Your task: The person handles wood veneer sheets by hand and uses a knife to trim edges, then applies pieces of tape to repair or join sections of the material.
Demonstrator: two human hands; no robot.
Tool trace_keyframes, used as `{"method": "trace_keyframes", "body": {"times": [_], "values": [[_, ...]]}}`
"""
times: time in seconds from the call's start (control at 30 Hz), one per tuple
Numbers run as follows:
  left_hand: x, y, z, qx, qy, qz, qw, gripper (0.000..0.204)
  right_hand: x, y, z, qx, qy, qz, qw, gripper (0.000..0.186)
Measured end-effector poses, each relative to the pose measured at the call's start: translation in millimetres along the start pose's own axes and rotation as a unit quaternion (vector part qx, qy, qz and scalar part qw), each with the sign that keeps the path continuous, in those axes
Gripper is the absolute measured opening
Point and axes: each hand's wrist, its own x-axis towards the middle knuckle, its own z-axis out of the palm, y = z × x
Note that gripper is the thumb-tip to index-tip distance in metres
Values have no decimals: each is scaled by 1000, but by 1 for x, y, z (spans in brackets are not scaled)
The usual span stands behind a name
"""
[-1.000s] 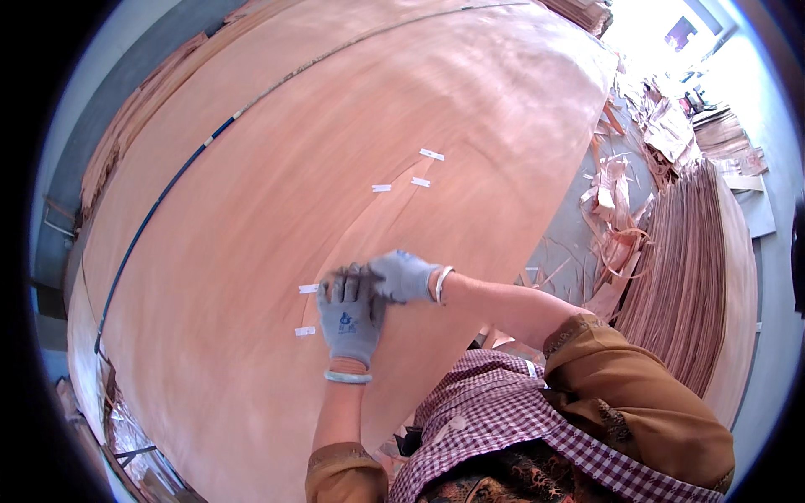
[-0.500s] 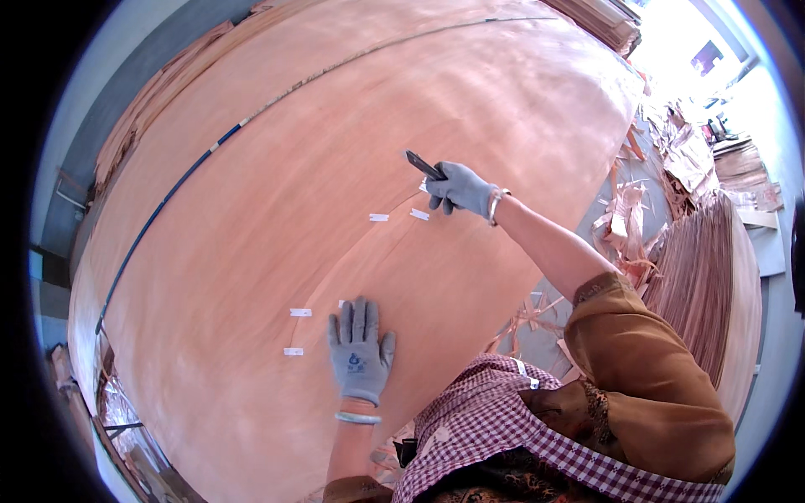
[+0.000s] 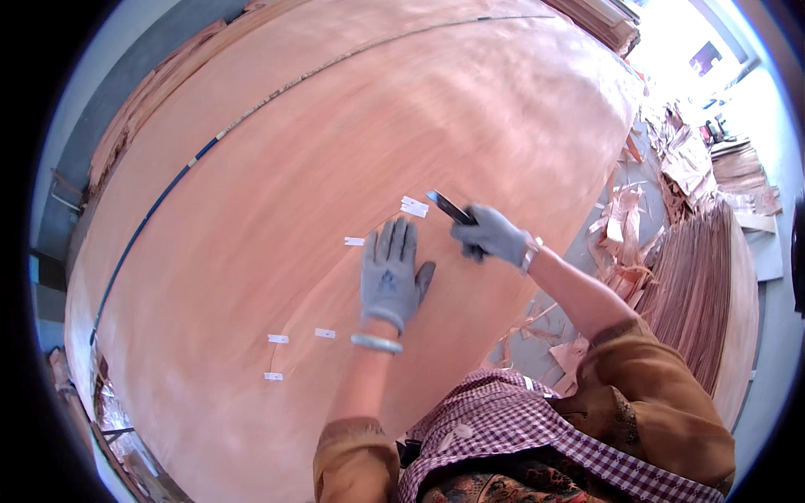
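Observation:
A large, thin sheet of reddish wood veneer spreads out in front of me. My left hand, in a grey glove, lies flat on it with the fingers stretched forward. To its right, my gloved right hand grips a utility knife, whose dark body points up and to the left. White tape pieces stick to the veneer just left of the knife's tip. Another tape piece is beside my left fingers. More strips sit nearer me, along faint lines in the wood.
A long, thin blue-and-pale rod curves across the far left of the sheet. On the right stands a thick stack of veneer. Torn veneer scraps litter the grey floor beside it. More stacked sheets are at the far right.
My left hand has slid forward and right over the veneer, near the farther tape pieces. My right hand, still holding the knife, has moved nearer me and right.

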Motion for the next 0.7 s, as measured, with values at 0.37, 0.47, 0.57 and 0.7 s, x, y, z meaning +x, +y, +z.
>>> {"method": "trace_keyframes", "body": {"times": [0.37, 0.47, 0.57, 0.7], "values": [[24, 2, -14, 87, -94, 74, 989, 46, -111, 20, 20, 176, -61, 5, 983, 23], [-62, -15, -60, 60, -103, 112, 987, 38, -109, -5, 70, 198, -98, -24, 975, 26], [-185, -31, -128, -61, -193, -25, 979, 37, -94, 25, 133, 201, -189, -62, 959, 26], [-321, -13, -273, -108, 46, -156, 981, 32, -107, 26, 246, 101, -289, -69, 949, 23]]}}
